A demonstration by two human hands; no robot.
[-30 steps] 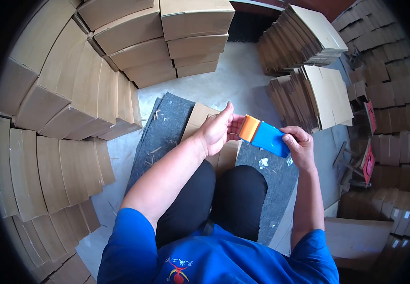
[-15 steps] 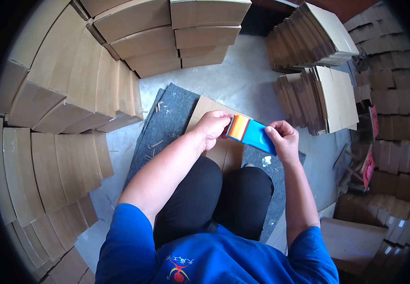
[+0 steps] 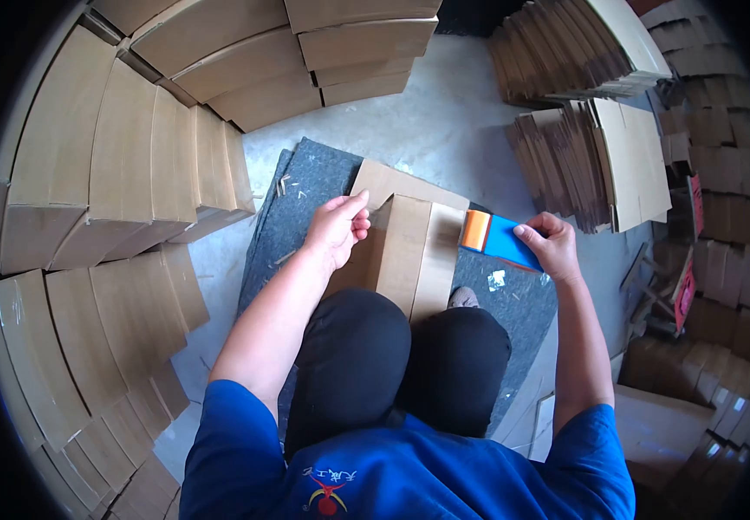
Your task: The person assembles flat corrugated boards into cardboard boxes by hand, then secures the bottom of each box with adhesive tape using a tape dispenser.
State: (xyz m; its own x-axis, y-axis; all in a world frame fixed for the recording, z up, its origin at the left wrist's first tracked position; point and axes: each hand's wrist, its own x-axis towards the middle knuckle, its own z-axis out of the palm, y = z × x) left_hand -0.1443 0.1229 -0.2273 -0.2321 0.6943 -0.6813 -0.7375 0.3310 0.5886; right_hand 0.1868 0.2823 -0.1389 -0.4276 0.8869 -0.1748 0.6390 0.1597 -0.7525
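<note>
A blue tape dispenser [image 3: 510,243] with an orange part at its left end is pinched by my right hand [image 3: 551,250] at its right end. My left hand [image 3: 337,230] is raised over the left side of a cardboard box [image 3: 405,247], its fingers curled and thumb pressed near the forefinger. Whether something thin is between those fingers is too small to tell. The box lies in front of my knees, with a flap [image 3: 409,185] spread out at its far end. The dispenser hangs just right of the box.
A dark felt mat [image 3: 316,171] lies under the box. Stacked cartons [image 3: 54,173] rise at the left and more [image 3: 245,69] at the back. Flat cardboard stacks [image 3: 635,160] stand at the back right. A shoe [image 3: 463,298] shows beside the box.
My hands have moved apart: the left went left, away from the dispenser, and the right went right with it. More of the box now shows between them.
</note>
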